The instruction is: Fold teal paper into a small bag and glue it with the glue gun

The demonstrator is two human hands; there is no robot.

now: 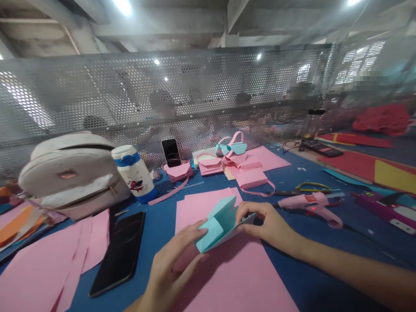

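Observation:
A folded light-blue paper piece (212, 229), shaped like a small open pouch, is held between both hands above pink paper sheets (237, 277). My left hand (177, 255) pinches its left end, thumb and fingers on either side of the fold. At the right end, the fingers of my right hand (264, 221) are closed on the paper's edge. Beyond the hands stand small folded pink paper bags (251, 177) with strip handles, and a light-blue one (230, 148) among them. A pink glue gun (308, 203) lies right of my right hand.
Left are a black phone (120, 251), cut pink paper (35, 268), a white bottle (134, 175) and a pale backpack (71, 173). Scissors (313, 187), a purple device (386, 208) and red paper (354, 167) lie right. A perforated metal screen (130, 95) borders the back; another phone (170, 151) leans there.

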